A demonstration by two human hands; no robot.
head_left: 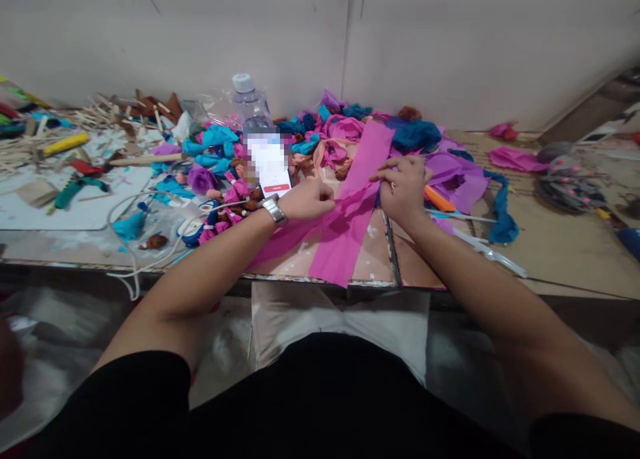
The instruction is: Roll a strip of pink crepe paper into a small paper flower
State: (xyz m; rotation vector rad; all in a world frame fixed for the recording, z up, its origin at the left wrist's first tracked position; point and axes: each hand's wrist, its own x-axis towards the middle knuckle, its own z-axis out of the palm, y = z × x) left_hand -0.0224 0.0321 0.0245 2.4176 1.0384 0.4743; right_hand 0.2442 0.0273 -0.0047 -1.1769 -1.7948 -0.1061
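Observation:
A long strip of pink crepe paper (345,235) lies on the table (560,249), running from its front edge toward the back. A second pink strip crosses it between my hands. My left hand (307,200), with a metal watch on the wrist, is closed and pinches the crossing strip at its left. My right hand (403,185) is closed on the paper at the right, fingers curled down over it. A phone (270,165) with a lit screen stands just behind my left hand.
Heaps of crumpled pink, blue and purple paper (350,129) fill the back of the table, with a plastic bottle (250,102). Wooden sticks (30,145) and scraps lie at the left, a white cable (150,245) near the front edge, an orange tool (440,200) beside my right hand.

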